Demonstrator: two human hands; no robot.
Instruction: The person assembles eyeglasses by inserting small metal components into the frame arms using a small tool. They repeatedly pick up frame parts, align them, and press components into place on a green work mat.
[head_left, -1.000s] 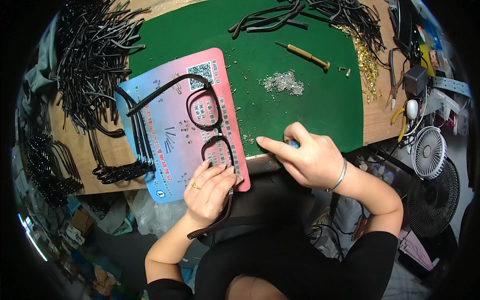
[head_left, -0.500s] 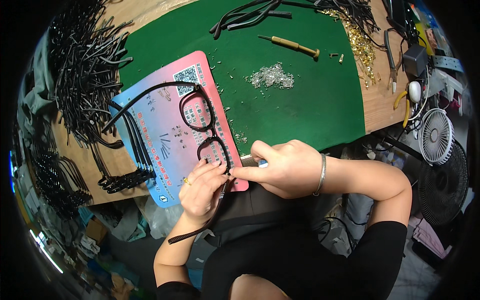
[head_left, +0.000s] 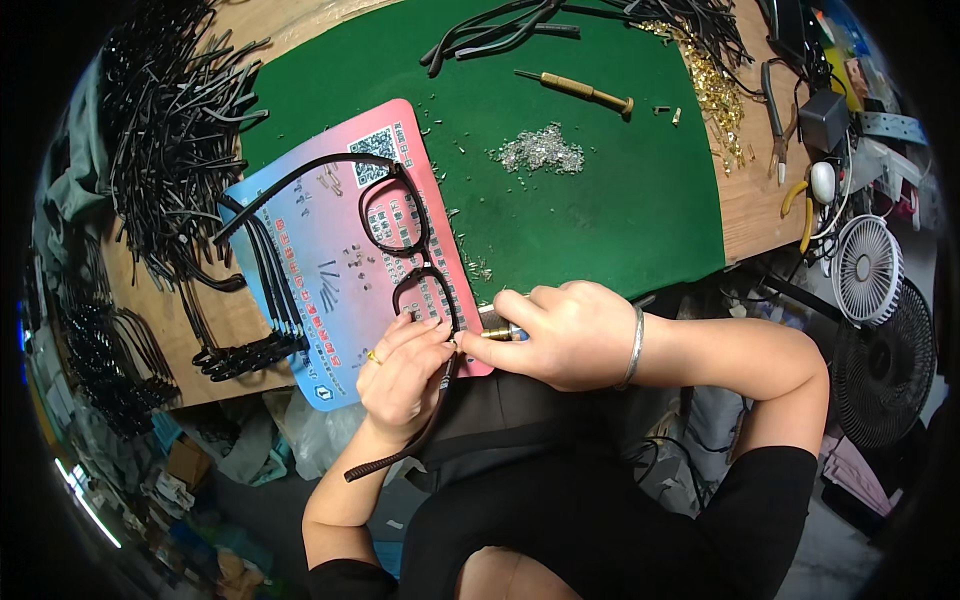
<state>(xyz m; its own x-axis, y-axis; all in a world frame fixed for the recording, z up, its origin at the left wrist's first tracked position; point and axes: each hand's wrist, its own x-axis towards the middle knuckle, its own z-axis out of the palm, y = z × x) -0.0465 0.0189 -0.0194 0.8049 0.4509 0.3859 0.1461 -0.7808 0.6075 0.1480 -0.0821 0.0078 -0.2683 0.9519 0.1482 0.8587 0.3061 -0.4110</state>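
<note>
Dark eyeglasses (head_left: 428, 235) lie over a pink-and-blue printed card at the table's front edge. My left hand (head_left: 403, 375), with a yellow ring, is closed on the near end of the eyeglasses, by the hinge. One temple runs from there below the hand, its ribbed tip over my forearm; the other arches over the card. In my right hand (head_left: 570, 335) is a screwdriver (head_left: 497, 334) with a brass-coloured shaft, its handle mostly hidden by the fingers. My right index fingertip touches the frame beside the left fingertips.
Several temples and tiny metal parts rest on the card (head_left: 345, 225). On the green mat (head_left: 640, 190) are a pile of small screws (head_left: 543, 150) and a brass screwdriver (head_left: 575, 90). Black temples (head_left: 180, 170) heap at left; gold pieces (head_left: 715, 85), pliers and a white fan (head_left: 868, 270) are at right.
My right hand has shifted slightly left and turned, so the screwdriver's brass shaft now shows between its fingers. My left hand keeps its grip on the eyeglasses.
</note>
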